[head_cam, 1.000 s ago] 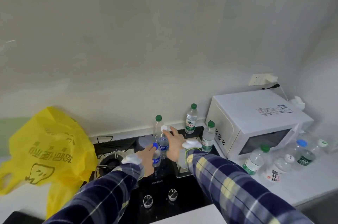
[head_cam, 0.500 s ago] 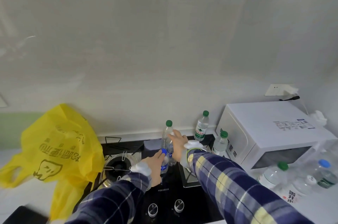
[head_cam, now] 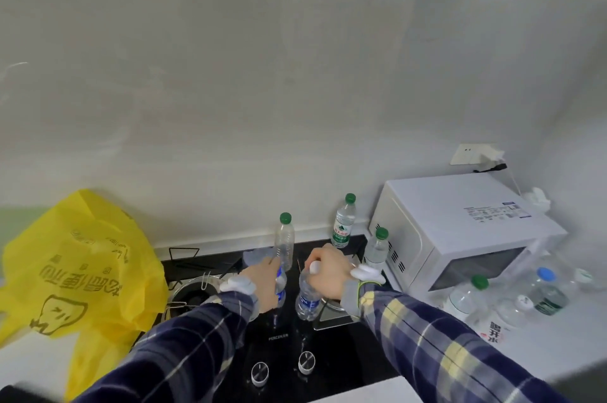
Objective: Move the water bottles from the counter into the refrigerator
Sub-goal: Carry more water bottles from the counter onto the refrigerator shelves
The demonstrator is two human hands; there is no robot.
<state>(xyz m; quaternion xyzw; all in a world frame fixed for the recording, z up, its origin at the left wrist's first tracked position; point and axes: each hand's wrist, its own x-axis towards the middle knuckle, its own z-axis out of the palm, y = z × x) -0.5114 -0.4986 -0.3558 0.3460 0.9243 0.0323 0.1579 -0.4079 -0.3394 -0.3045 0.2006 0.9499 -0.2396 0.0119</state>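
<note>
Microwave (head_cam: pixel 460 231) at right, bag (head_cam: pixel 75 271) at left, black hob (head_cam: pixel 328 353) between, bottles standing all over it and the counter; no fridge in view. Pickup step: left hand (head_cam: pixel 264 284) wrapped round a blue-label bottle (head_cam: pixel 280 291), right hand (head_cam: pixel 330 276) closed over the neck of a white-cap bottle (head_cam: pixel 307 299). Next: lift both straight up, clear of the green-cap bottle (head_cam: pixel 284 243) just behind, then turn to find the fridge.

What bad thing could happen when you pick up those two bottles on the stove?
1. The right hand holds the white-capped bottle up near its cap, so it might swing or slip as it lifts.
2. The tall green-capped bottle stands just behind the left hand, which grips the blue-labelled bottle; a bump could topple it.
3. The stove knobs sit right below both sleeves, which might brush them.
</note>
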